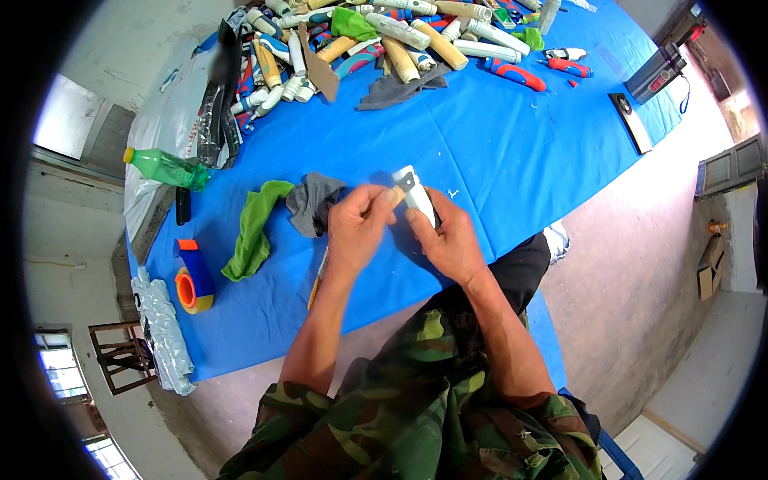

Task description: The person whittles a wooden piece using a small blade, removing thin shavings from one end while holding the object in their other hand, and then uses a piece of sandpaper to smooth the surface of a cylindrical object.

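Observation:
In my right hand (452,244) is a white, elongated plastic casing (418,200) with a dark grey patch near its upper end. Its thumb lies along the front and the fingers wrap behind. My left hand (360,222) pinches thumb and forefinger together at the casing's upper left side, on a small tan strip (399,194) whose kind I cannot make out. A crumpled grey cloth (313,205) lies just left of the left hand, joined by a green cloth (258,232). Partly under the left forearm is a thin yellow-and-white stick-like tool (318,280).
A pile of white, tan and red-blue casings (384,36) covers the far side of the blue-covered table (512,152). At left stand a green bottle (168,168) and an orange-blue tape dispenser (190,278). A dark flask (654,74) and a phone-like slab (630,122) are at right.

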Demonstrator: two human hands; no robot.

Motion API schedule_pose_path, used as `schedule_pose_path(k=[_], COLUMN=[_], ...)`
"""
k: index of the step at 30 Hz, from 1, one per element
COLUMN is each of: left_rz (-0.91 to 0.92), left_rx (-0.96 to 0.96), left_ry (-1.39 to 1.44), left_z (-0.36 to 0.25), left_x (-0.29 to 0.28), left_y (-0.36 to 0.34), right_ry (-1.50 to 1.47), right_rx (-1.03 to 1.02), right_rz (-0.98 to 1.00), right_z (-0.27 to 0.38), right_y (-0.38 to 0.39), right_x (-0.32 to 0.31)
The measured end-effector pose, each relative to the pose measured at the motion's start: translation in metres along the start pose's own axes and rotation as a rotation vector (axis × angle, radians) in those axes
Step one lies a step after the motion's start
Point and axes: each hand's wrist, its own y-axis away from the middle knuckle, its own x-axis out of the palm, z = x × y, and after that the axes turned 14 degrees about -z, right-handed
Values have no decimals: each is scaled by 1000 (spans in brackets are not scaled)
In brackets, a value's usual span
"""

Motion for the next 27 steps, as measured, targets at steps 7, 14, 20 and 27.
schedule_pose_path(k=[7, 14, 20, 27], left_rz=[-16, -29, 12, 5], left_rx=[5, -14, 18, 52], left_ry=[-3, -22, -20, 4], left_z=[-3, -2, -2, 1], left_x=[-2, -2, -5, -4], left_y=[-8, -4, -6, -5], right_ry=[14, 17, 41, 36], right_rx=[-13, -78, -81, -96], right_rz=[-21, -48, -37, -38], right_z=[1, 3, 3, 3], right_y=[0, 2, 2, 1], right_x=[1, 2, 2, 1])
